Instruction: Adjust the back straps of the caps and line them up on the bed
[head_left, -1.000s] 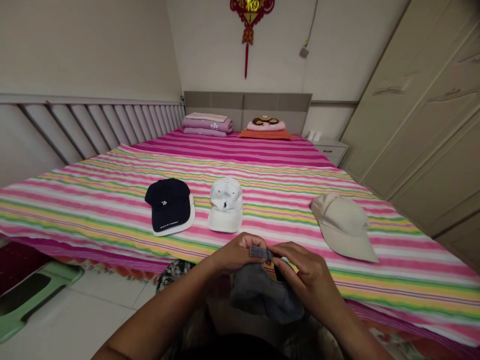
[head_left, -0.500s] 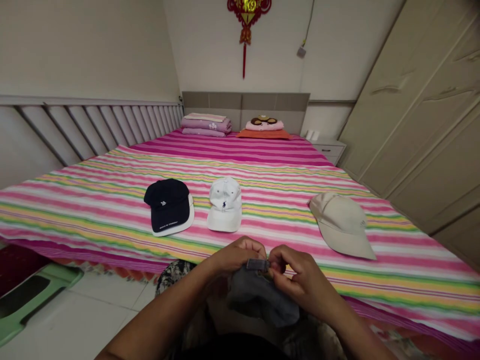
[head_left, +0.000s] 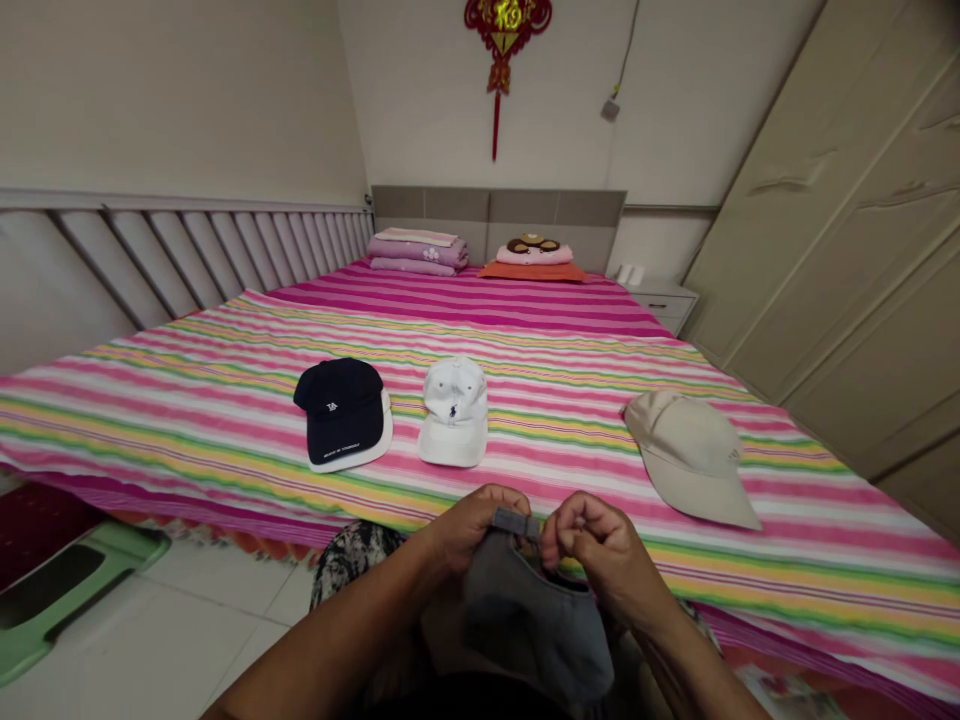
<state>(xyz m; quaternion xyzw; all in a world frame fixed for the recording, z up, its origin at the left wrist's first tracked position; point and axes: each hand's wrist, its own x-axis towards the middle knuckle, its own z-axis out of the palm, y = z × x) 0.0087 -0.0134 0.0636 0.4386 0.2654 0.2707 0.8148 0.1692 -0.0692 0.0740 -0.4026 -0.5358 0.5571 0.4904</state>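
A dark grey cap (head_left: 536, 625) is held over my lap, its back strap and opening turned up. My left hand (head_left: 480, 525) is closed on the cap by the left end of the strap (head_left: 516, 522). At the strap's right end, my right hand (head_left: 600, 550) has its fingers curled and pinched at the edge of the opening; the exact fingertip contact is partly hidden. Beyond my hands on the bed lie a navy cap (head_left: 345, 405) with a white-edged brim, a white cap (head_left: 454, 410) with a small dark logo, and a beige cap (head_left: 690, 450) to the right.
The bed has a striped sheet (head_left: 225, 400). Folded purple bedding (head_left: 416, 252) and a pink and orange stack (head_left: 532, 262) lie by the headboard (head_left: 555, 215). A green stool (head_left: 97, 570) stands at lower left. A nightstand (head_left: 660, 300) and wardrobe (head_left: 840, 250) are on the right.
The grey cap has tipped so more of its opening and crown shows below the strap. My right hand has shifted slightly right. The other caps lie still on the bed.
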